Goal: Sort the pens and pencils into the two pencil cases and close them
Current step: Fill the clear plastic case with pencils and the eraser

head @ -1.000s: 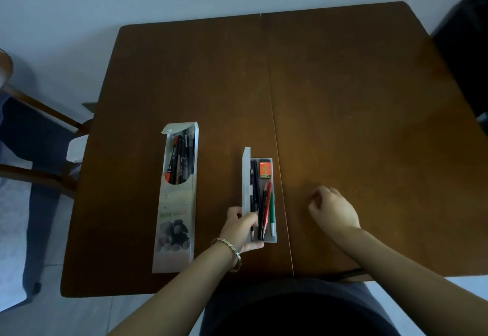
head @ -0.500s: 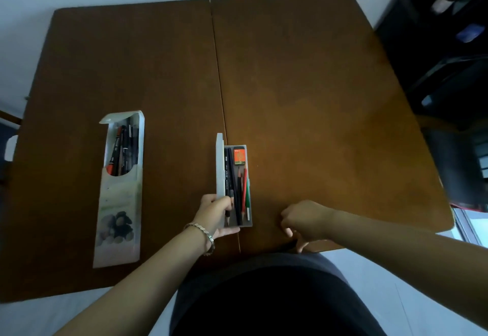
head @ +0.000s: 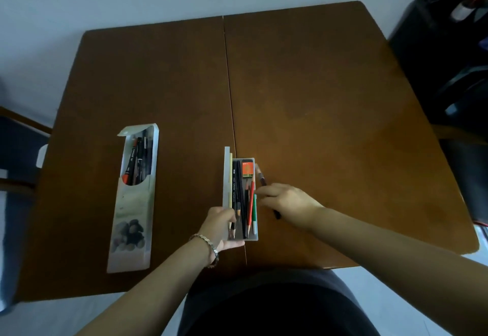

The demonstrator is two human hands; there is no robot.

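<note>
A small grey pencil case [head: 255,237] lies near the table's front edge with its lid [head: 226,174] standing up along its left side. It holds several pencils and an orange box [head: 248,170]. My left hand [head: 221,226] grips the case's near left corner. My right hand [head: 287,203] holds a dark pencil [head: 261,177] just right of the case, tip pointing away. A long white pen case [head: 133,209] with a stones picture lies at the left, flap open, with several pens inside.
The brown table [head: 317,103] has a seam down its middle. A chair [head: 15,151] stands at the left edge. Dark shelving [head: 454,45] stands at the right.
My right hand rose from the table's front edge to the right side of the grey case, now holding a dark pencil. My left hand stayed on the case.
</note>
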